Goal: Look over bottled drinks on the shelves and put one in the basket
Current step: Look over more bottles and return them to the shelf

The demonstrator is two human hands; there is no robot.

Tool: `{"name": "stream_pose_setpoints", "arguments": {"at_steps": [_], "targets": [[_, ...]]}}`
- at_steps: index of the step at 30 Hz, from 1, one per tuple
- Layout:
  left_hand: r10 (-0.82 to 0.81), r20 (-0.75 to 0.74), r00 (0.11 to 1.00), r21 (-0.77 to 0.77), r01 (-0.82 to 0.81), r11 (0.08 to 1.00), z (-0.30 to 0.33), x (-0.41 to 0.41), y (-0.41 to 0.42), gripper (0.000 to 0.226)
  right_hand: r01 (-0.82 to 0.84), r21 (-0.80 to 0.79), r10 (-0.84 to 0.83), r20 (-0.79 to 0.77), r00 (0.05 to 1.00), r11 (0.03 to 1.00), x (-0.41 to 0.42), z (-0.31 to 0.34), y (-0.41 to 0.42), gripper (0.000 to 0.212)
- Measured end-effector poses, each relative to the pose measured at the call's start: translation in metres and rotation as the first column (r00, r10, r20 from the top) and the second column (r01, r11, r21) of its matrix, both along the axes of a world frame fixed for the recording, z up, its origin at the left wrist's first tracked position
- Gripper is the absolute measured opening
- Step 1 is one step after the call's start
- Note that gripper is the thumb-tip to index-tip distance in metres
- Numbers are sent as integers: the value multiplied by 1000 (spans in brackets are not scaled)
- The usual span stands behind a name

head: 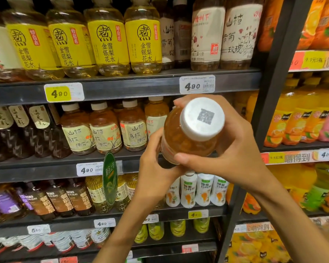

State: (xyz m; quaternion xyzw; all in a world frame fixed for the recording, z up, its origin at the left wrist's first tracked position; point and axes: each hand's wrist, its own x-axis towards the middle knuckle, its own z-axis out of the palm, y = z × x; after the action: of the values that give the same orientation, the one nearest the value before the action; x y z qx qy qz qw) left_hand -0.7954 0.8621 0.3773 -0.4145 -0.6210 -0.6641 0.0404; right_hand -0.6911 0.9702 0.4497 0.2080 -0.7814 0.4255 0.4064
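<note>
Item: amber bottle [180, 137], white cap [202, 120] tilted toward the camera, printed code on the cap top. Held in front of the second shelf [131, 86], clear of every rack. Right hand [234, 147] wraps the shoulder, thumb below the cap and fingers curled over the top side. Left hand [156, 166] cups the lower body, fingers closed on it. No basket in view.

Handling, as judged: full of liquid, so moderately heavy; thin plastic wall likely to give under a squeeze; smooth label film [166, 152] may slip. Best hold is round the mid-body or the neck just under the cap.

Surroundings: yellow-label bottles [108, 40] on the top shelf, cream-label bottles [104, 133] on the third shelf beside the left hand, small white bottles [188, 188] below the wrists, orange juice bottles [292, 118] in the right-hand bay. Price tags [197, 84] along the shelf edges. A green hanging sign [109, 177] and the dark upright post [270, 92] stand close to the hands' way down.
</note>
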Motion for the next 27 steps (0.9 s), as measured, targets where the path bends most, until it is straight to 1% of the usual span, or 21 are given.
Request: {"name": "stream_pose_setpoints", "arguments": {"at_steps": [3,5,7,9,10,11,13,14,15,17,19,21,23,25,27], "targets": [[-43,-25,999,-19,42,999,4,2,-6,66,-31,-6,32,16,999,999,1,4,5,66],[-129,-22,991,-41,128,991,6,3,-11,64,-155,-74,163,104,981,985,1,10,13,72],[-232,25,972,-101,234,967,4,4,-15,76,-286,-192,325,213,921,939,-2,16,18,79],[-298,113,948,-147,313,938,-1,8,-14,87,-342,-294,420,267,867,892,-6,18,21,77],[-310,166,936,-153,335,930,-4,10,-13,89,-327,-317,416,274,867,890,-7,16,21,70],[-321,219,922,-142,355,924,-5,12,-13,89,-281,-322,372,272,887,904,-9,15,20,61],[-347,324,880,-75,389,918,-8,14,-12,88,-151,-336,240,242,940,930,-11,12,17,41],[-350,364,863,-39,390,920,-8,14,-12,87,-80,-368,172,226,959,927,-11,11,15,36],[-346,389,854,-21,383,923,-7,16,-12,83,-20,-426,123,216,969,904,-13,11,13,34],[-311,397,864,-42,355,934,-3,23,-10,69,64,-582,92,236,967,811,-16,10,11,32],[-264,369,891,-82,314,946,1,30,-4,59,108,-660,115,286,951,744,-19,10,14,28],[-230,370,900,-78,277,958,6,34,-1,62,74,-695,206,311,928,715,-19,12,19,33],[-249,413,876,-56,298,953,7,33,-3,67,9,-721,281,282,917,693,-18,12,24,43],[-348,495,796,-2,401,916,5,30,-8,62,-32,-749,315,239,918,661,-19,7,27,43],[-437,572,694,58,497,866,2,31,-12,58,-88,-798,410,208,888,596,-19,3,26,48]]}}
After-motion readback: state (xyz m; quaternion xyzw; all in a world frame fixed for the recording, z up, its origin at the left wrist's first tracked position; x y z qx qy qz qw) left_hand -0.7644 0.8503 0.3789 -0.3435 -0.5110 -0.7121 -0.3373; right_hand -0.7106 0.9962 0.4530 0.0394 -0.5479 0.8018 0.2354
